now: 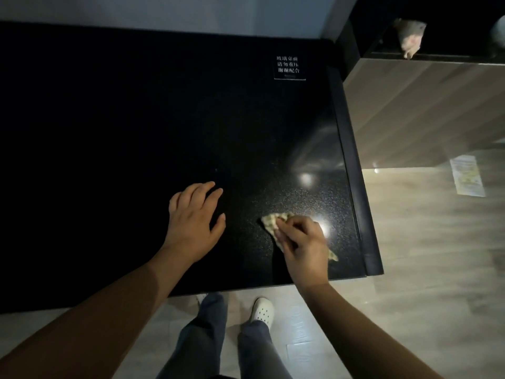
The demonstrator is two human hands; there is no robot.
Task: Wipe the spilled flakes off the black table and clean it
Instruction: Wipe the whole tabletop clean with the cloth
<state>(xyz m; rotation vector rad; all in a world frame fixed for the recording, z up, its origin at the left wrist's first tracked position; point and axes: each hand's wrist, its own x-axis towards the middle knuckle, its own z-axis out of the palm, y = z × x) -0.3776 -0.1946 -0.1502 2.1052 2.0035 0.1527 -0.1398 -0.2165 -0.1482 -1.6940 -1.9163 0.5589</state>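
Black counter [136, 119]: right grip [302, 242] grasps a patterned cloth [269, 221] against its surface near the front-right corner; left grip [195, 214] released, fingers spread, resting alongside.

Furnished room, perhaps guest lodging.
A printed Chinese notice [288, 65] on the glossy black desk [136, 119]; wood-fronted cabinet [423, 110] beside it; pale plank floor [426, 258].

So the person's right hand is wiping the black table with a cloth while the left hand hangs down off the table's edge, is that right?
Not quite. The left hand does not hang off the edge: it lies open on the black table, fingers spread, beside the cloth. The right hand does grip that cloth on the tabletop. The head view shows this.
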